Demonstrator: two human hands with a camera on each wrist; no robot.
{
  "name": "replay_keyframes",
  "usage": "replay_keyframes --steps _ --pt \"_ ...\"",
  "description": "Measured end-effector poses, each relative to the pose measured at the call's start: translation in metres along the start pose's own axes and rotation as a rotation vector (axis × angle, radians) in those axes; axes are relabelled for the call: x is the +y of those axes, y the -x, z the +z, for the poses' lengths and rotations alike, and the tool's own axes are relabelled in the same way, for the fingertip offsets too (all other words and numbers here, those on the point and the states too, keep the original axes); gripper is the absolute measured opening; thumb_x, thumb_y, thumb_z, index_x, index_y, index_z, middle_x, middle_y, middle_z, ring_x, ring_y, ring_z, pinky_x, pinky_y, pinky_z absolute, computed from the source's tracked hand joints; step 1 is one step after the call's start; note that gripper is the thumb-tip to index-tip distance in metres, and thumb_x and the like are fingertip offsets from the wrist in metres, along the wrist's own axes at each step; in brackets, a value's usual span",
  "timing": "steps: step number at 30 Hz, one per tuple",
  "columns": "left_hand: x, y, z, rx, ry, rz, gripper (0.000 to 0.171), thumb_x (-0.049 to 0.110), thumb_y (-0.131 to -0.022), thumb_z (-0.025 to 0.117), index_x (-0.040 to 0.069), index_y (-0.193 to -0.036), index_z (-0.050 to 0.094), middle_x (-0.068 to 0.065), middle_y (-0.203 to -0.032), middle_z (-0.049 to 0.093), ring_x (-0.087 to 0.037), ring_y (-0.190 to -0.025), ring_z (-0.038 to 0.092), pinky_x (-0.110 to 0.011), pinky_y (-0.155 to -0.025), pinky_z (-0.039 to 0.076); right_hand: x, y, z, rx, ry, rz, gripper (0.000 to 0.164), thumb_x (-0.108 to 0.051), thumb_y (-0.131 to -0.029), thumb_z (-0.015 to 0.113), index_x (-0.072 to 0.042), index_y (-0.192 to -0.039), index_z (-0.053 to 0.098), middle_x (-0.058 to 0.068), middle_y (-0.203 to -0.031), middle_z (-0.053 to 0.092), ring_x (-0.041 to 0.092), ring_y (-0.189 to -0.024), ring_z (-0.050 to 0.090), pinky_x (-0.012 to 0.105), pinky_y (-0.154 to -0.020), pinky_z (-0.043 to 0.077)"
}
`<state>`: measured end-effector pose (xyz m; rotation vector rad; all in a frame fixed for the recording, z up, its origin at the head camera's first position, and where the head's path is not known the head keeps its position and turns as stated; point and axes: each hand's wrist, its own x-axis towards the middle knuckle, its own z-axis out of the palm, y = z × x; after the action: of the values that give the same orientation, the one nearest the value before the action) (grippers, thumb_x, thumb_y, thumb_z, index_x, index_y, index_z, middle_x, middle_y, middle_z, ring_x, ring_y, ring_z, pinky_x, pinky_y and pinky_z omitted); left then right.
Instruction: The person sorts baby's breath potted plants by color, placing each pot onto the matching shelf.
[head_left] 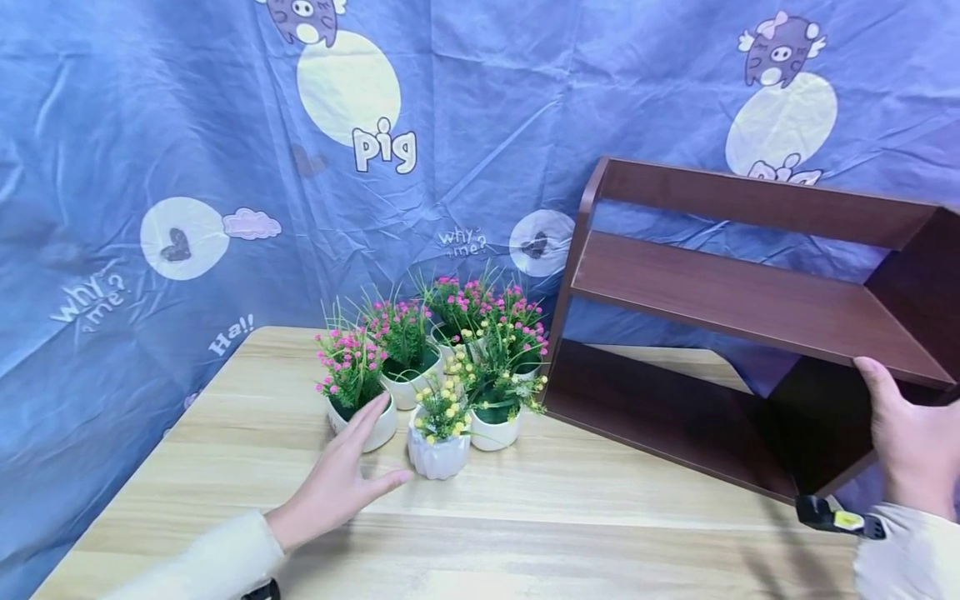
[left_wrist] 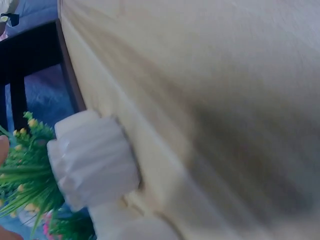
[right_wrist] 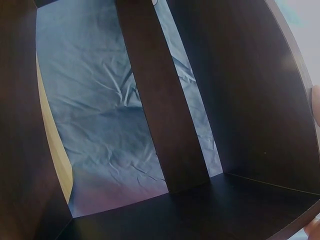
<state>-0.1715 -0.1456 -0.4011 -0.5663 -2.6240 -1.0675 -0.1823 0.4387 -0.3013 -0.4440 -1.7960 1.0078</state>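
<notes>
My left hand (head_left: 341, 477) reaches in low over the table, thumb and fingers spread. Right beside its thumb stands a small ribbed white pot (head_left: 438, 454) with yellow flowers, and the fingertips overlap a white pot with pink flowers (head_left: 349, 367). The ribbed pot (left_wrist: 97, 157) looms close in the left wrist view. My right hand (head_left: 917, 442) grips the right side of a dark brown two-tier shelf (head_left: 720, 283), thumb at the middle board's front edge, other fingers mostly hidden. Inside the shelf, the right wrist view shows its boards (right_wrist: 165, 100).
More white pots with pink flowers (head_left: 405, 333) and one with yellow flowers (head_left: 497, 425) crowd between the left hand and the shelf. All stand on a light wooden table (head_left: 247, 433). A blue printed cloth (head_left: 465, 100) hangs behind the table.
</notes>
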Motion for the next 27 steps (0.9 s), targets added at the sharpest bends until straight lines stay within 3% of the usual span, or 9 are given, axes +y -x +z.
replay_keyframes --steps 7,11,20,27 --pt "-0.009 -0.009 0.024 -0.056 0.082 -0.162 0.101 0.039 -0.074 0.081 0.006 -0.152 0.024 -0.021 -0.154 0.027 -0.042 -0.137 0.03 -0.061 -0.107 0.028 0.001 -0.001 0.001 0.014 -0.014 -0.028 0.087 -0.03 -0.077 0.079 -0.023 -0.148 0.029 -0.009 -0.151 0.031 0.0 -0.137 0.025 0.01 -0.11 0.012" --pt "-0.014 -0.016 0.034 -0.098 0.146 -0.219 0.101 0.038 -0.075 0.08 0.004 -0.151 0.023 -0.023 -0.154 0.025 -0.042 -0.139 0.027 -0.057 -0.11 0.026 0.001 0.0 0.001 0.014 -0.006 -0.019 0.088 -0.03 -0.077 0.079 -0.022 -0.148 0.028 -0.009 -0.152 0.03 -0.001 -0.137 0.024 0.009 -0.11 0.011" --pt "-0.02 -0.025 0.054 -0.109 0.318 -0.219 0.1 0.028 -0.073 0.082 -0.004 -0.148 0.024 -0.028 -0.149 0.03 -0.043 -0.135 0.033 -0.048 -0.111 0.028 0.001 0.002 0.003 0.035 -0.014 -0.066 0.088 -0.029 -0.076 0.079 -0.019 -0.148 0.029 -0.008 -0.151 0.032 0.0 -0.137 0.026 0.009 -0.11 0.012" --pt "-0.025 -0.032 0.063 -0.092 0.343 -0.213 0.101 0.025 -0.071 0.085 -0.005 -0.147 0.026 -0.027 -0.145 0.037 -0.04 -0.134 0.037 -0.045 -0.111 0.029 0.003 0.003 0.002 0.04 0.006 -0.064 0.089 -0.031 -0.077 0.079 -0.019 -0.149 0.028 -0.008 -0.152 0.03 0.0 -0.137 0.024 0.01 -0.11 0.012"
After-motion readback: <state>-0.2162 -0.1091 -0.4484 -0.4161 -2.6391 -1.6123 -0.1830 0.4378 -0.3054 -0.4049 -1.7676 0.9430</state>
